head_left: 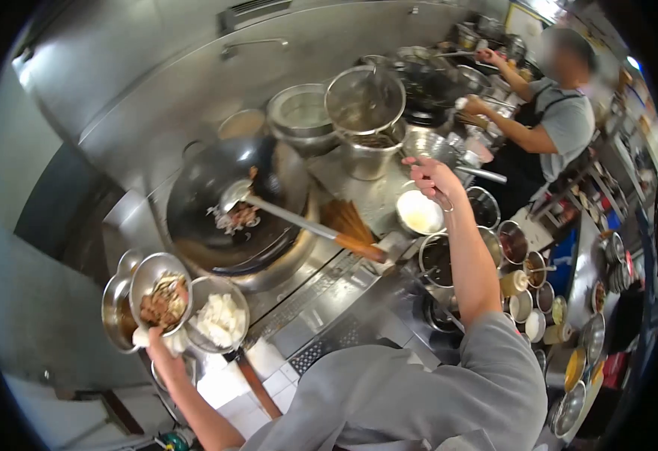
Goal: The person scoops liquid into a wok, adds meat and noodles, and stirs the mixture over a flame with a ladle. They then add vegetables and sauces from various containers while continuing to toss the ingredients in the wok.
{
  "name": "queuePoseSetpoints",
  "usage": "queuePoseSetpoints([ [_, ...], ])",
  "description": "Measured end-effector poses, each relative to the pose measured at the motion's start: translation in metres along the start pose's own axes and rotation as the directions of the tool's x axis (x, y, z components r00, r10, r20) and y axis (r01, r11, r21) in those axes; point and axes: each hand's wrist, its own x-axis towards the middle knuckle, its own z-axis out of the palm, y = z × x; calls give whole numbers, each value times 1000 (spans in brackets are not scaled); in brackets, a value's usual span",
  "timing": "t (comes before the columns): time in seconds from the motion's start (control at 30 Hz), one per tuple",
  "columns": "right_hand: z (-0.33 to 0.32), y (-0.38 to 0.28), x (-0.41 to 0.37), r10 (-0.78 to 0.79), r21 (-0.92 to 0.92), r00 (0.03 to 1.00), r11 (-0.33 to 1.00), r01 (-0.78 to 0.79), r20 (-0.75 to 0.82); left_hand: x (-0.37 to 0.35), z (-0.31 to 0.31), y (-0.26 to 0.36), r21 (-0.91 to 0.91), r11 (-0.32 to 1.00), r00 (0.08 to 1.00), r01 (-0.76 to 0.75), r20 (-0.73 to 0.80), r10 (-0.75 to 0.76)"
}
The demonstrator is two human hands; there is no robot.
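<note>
My left hand [165,355], at the lower left, grips a metal bowl [180,272] of brown sliced food, with a white cloth [176,343] bunched at the fingers. Beside it sits a metal bowl of white pieces [222,319]. My right hand [436,180] is stretched out in the air, fingers apart and holding nothing, near a white bowl of pale contents [420,212]. A dark wok [194,188] holds a small heap of chopped food [240,218]. In it rests a ladle [299,219], its wooden handle end over the near rim, touched by neither hand.
A bamboo wok brush [348,219] lies right of the wok. Behind stand a strainer [365,98] on a metal pot [368,159] and a large pot [300,113]. A co-worker [547,120] works at another wok [430,83]. Several sauce containers [512,240] line the right.
</note>
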Motion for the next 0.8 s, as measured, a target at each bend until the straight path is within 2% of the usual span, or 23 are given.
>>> queuePoseSetpoints([
  [0.07,-38,-2,6,74,138,996,987,-82,58,25,-15,-6,32,997,998,64,22,-65],
  [0.1,-52,-2,9,129,186,991,974,-133,34,36,-17,-10,49,998,997,48,59,-50],
  [0.13,-67,-2,11,126,44,992,991,-125,-10,50,-23,-13,52,997,983,57,171,-65],
  [0.17,-76,0,12,135,-100,990,986,-137,-28,42,-4,-6,53,995,991,84,104,-89],
  [0.2,-84,2,9,169,-146,975,971,-190,-144,48,-7,-6,82,995,990,51,127,-62],
  [0.23,-66,-14,-7,81,-411,938,884,-224,-336,70,-23,-13,109,994,989,10,143,-26],
  [0.27,-110,-14,3,-69,-698,969,706,-121,-238,73,-18,-7,129,992,997,11,74,-21],
  [0.3,-126,-27,3,-311,-923,925,374,-95,-221,78,-14,-2,206,978,998,-37,59,25],
  [0.33,-116,-45,-12,-555,-991,832,113,76,0,85,-6,2,277,957,996,-81,61,67],
  [0.37,-69,-57,-28,-634,-977,771,121,173,58,91,6,6,336,926,985,-170,66,157],
  [0.43,57,-32,-47,-383,-857,922,455,244,59,109,34,8,439,839,947,-322,144,288],
  [0.47,86,11,-39,-328,-812,914,448,375,241,124,48,5,471,792,921,-388,205,330],
  [0.5,124,54,-23,-278,-890,846,-96,447,455,148,61,-6,650,641,905,-408,193,380],
  [0.53,141,95,-21,-229,-849,818,-152,506,528,170,77,-10,792,459,879,-403,195,435],
  [0.57,140,125,-2,-72,-902,899,-23,432,433,169,108,-7,882,304,862,-361,191,469],
  [0.6,141,145,8,102,-939,936,99,328,338,159,141,-8,944,136,842,-301,197,503],
  [0.67,142,145,-21,96,-929,955,274,247,281,147,179,-24,849,-72,680,-524,467,565],
  [0.7,142,147,-38,96,-913,964,357,199,247,159,190,-38,775,-239,603,-586,613,511],
  [0.73,143,156,-53,57,-917,974,354,184,218,169,199,-54,664,-392,511,-636,744,431],
  [0.77,145,164,-68,14,-923,982,344,172,188,161,210,-60,554,-486,395,-675,829,396],
  [0.8,146,173,-81,-26,-929,987,336,156,156,163,218,-60,483,-562,327,-672,874,360],
])
